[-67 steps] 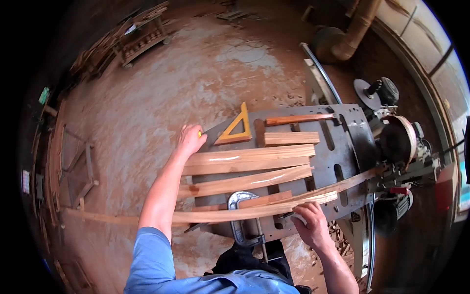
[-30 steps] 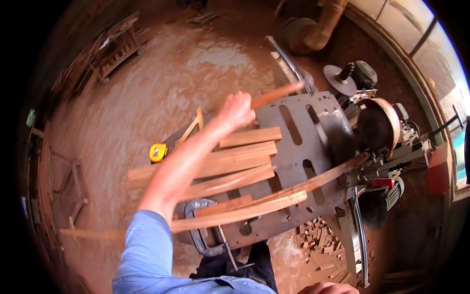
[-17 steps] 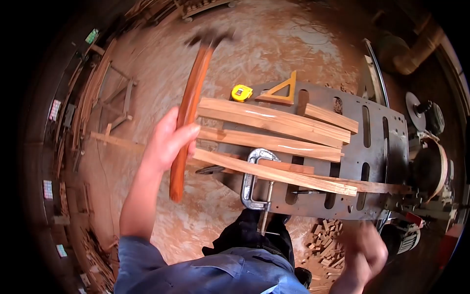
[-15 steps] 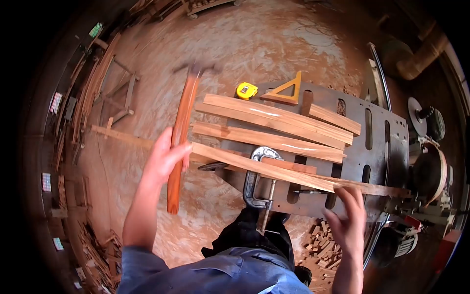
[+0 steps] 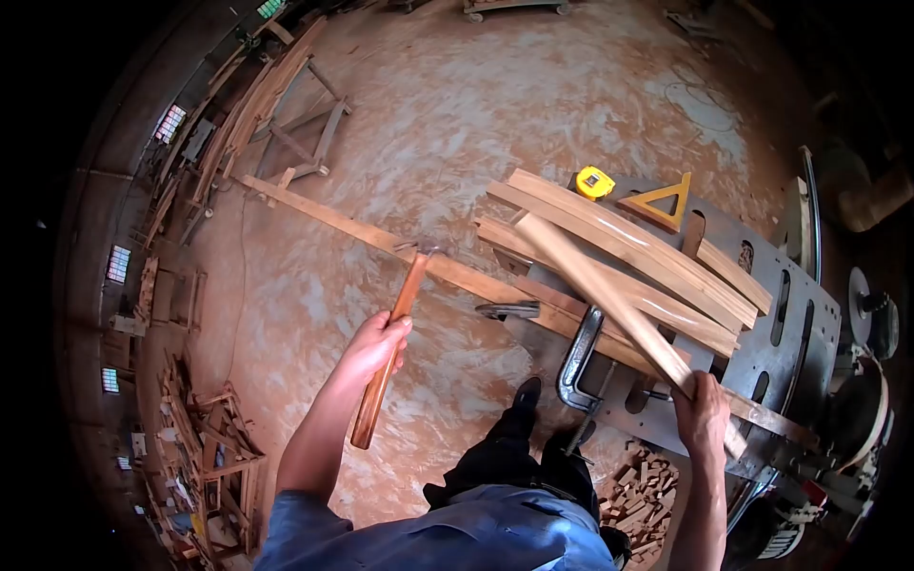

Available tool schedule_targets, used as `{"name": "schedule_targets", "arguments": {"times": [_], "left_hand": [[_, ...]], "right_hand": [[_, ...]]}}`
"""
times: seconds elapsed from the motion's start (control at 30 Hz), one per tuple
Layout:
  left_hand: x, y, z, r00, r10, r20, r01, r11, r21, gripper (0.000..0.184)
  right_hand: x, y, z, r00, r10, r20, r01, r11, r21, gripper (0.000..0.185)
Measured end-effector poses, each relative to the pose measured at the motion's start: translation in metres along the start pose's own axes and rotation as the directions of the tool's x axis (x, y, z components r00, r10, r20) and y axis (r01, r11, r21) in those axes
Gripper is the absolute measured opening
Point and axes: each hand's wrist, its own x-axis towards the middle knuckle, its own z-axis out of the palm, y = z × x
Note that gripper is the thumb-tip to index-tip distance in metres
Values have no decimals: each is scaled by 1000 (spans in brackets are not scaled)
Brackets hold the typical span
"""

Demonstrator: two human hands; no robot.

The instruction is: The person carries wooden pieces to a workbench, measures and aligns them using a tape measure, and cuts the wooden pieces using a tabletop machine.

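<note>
My left hand (image 5: 377, 349) is closed around the wooden handle of a hammer (image 5: 378, 398), held out over the floor with its head pointing away from me. My right hand (image 5: 703, 416) grips a wooden strip (image 5: 609, 303) near its close end. That strip lies slantwise across other wooden pieces (image 5: 636, 238) on the metal table (image 5: 821, 309). Left of my right hand, a C-clamp (image 5: 576, 366) sits at the table's edge, around a board there.
A yellow tape measure (image 5: 594, 183) and a set square (image 5: 666, 202) lie beyond the wooden pieces. A long board (image 5: 324, 217) sticks out leftward from the table. Offcuts (image 5: 643, 500) are heaped on the floor by my feet. Machinery (image 5: 871, 371) stands at the right.
My right hand has closed on the strip, and the strip has swung to a steeper slant. The hammer has moved lower. The whole view has shifted, with the table now farther right.
</note>
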Motion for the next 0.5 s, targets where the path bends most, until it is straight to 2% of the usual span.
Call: {"name": "schedule_targets", "arguments": {"times": [0.03, 0.1, 0.17, 0.23, 0.27, 0.37, 0.5], "left_hand": [[5, 0, 0, 1000, -2, 25, 2, 1000, 22, 22], [14, 0, 6, 996, -10, 87, 4, 997, 71, 20], [19, 0, 16, 989, -38, 141, 31, 998, 48, 20], [20, 1, 23, 979, -60, 197, 55, 998, 27, 20], [19, 3, 29, 970, -67, 232, 64, 998, 18, 20], [16, 3, 38, 957, -58, 283, 62, 998, -6, 21], [22, 4, 35, 959, -40, 280, 43, 999, -6, 20]], "right_hand": [[-10, 0, -3, 998, 54, -45, -52, 998, 33, 32], [-30, -6, -13, 944, 330, 18, -327, 926, 186, 29], [-55, 1, -6, 888, 460, 6, -436, 837, 331, 27], [-79, 4, 0, 879, 476, -21, -404, 768, 497, 25], [-90, 9, 2, 848, 528, 31, -438, 669, 601, 23], [-113, 11, 7, 787, 617, 4, -366, 461, 808, 24], [-129, 11, 3, 671, 740, -45, -406, 418, 812, 31]]}}
